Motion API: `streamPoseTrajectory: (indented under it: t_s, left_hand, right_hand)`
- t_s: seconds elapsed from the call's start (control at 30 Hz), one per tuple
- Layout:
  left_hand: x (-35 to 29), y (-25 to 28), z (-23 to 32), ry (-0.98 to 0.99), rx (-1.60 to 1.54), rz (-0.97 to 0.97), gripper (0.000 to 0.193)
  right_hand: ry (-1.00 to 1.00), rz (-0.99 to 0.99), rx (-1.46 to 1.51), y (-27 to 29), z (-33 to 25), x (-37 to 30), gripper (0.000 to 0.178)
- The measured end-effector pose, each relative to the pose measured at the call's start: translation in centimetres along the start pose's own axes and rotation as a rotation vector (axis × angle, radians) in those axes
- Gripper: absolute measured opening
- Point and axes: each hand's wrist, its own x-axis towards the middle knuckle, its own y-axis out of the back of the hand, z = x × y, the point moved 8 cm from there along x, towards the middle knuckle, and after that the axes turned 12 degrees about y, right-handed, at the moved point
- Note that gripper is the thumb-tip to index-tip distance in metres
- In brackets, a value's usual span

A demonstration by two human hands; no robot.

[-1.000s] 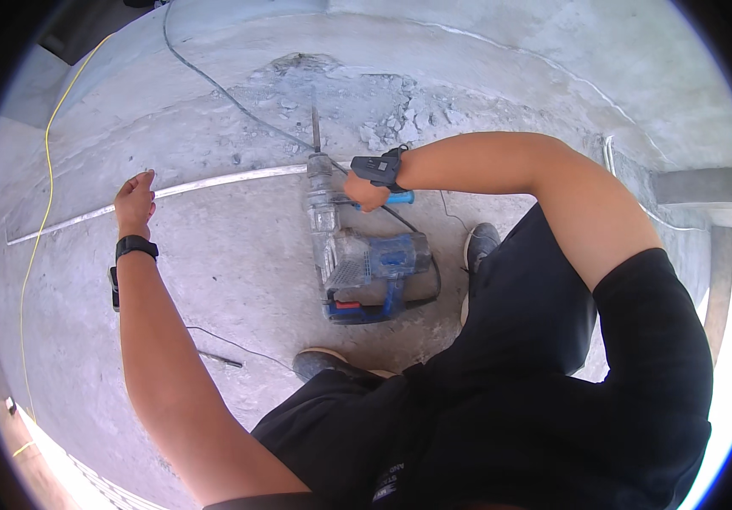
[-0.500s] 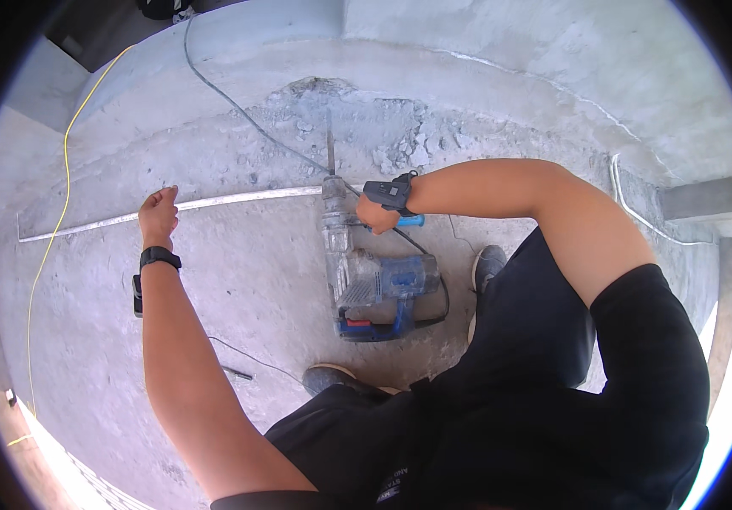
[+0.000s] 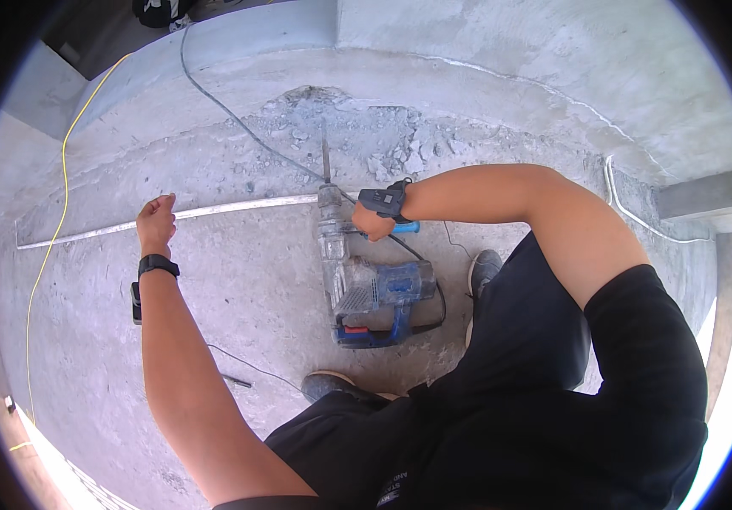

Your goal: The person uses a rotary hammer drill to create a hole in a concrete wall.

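My left hand (image 3: 156, 223) is held out over the left part of the floor, fingers curled in, with nothing visible in them. My right hand (image 3: 372, 223) is closed in front of a large blue-grey demolition hammer (image 3: 353, 285). It covers the inner part of the blue side handle (image 3: 407, 228); whether the fingers touch it is hidden. The hammer lies on the concrete, its steel chisel (image 3: 325, 153) directed at the wall. Its rear grip with the red switch (image 3: 356, 330) is close to my feet. Both wrists wear dark bands with small devices.
Broken concrete rubble (image 3: 408, 149) lies along the wall base below a chipped hollow (image 3: 311, 95). A white pipe (image 3: 238, 205) runs across the floor. A grey cable (image 3: 230, 115) comes over the ledge to the hammer; a yellow cord (image 3: 65, 161) hangs at left. My shoes (image 3: 332, 382) flank the hammer's rear.
The whole view has shifted slightly, putting most things a little lower in the picture. My hands and the demolition hammer keep nearly the same places relative to each other.
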Motion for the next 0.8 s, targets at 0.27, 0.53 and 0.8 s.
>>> streamPoseTrajectory:
  t_s: [0.27,0.53,0.8]
  left_hand:
    - [0.1,-0.1,-0.1,-0.01,0.017,-0.011,0.027]
    - [0.0,-0.5,0.4,0.002,0.057,-0.032,0.025]
    - [0.2,-0.6,0.4,0.003,0.014,-0.033,0.03]
  right_hand:
    - [-0.029,-0.053,-0.007,0.2,-0.2,0.0,0.032]
    - [-0.052,-0.056,-0.004,0.8,-0.4,-0.7,0.031]
    - [-0.054,-0.055,0.039,-0.1,0.2,-0.5,0.032]
